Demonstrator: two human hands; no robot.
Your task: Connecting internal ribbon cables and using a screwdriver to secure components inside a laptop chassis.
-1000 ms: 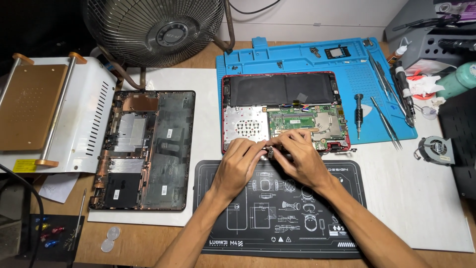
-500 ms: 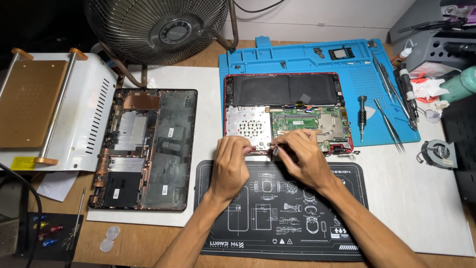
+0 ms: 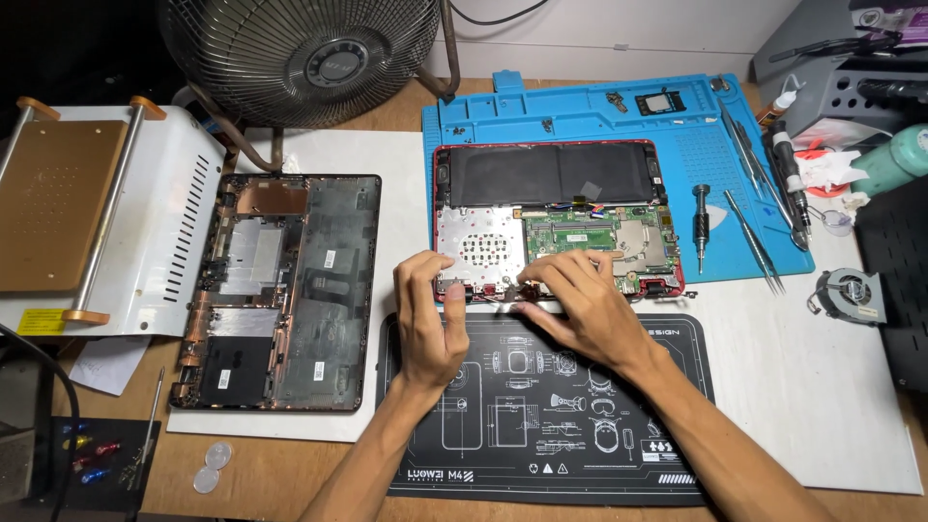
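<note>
While the red-edged opened laptop base with its bare green circuit board and silver shield plate (image 3: pixel 556 227) lies on the blue silicone repair mat (image 3: pixel 580 111), both hands have settled closer along its near edge than they were half a second ago, the view having drifted only slightly; the left hand (image 3: pixel 430 324) has drawn its fingers inward and now stands with thumb and forefinger curled down onto the near left corner of the base, half closed, touching the silver plate's lower rim; whether it pinches a small part there I cannot tell; the right hand (image 3: pixel 575 300) lies flatter, fingers spread and bent, its fingertips pressing on a small metal piece at the middle of the base's near edge, beside a thin loose wire; judged from this, the work has narrowed from steadying the base to fine handling at that edge; just nearer than the base lies a black printed work mat (image 3: pixel 541 435), under both wrists; left of the base rests a black plastic laptop bottom cover, inside up (image 3: pixel 280 290); right of the base, on the blue mat, lie a short dark screwdriver (image 3: pixel 701 227) and slim metal tweezers (image 3: pixel 754 237); beyond the base, at the far side of the table (image 3: pixel 290 478), stands a round wire-caged fan (image 3: pixel 300 58).
</note>
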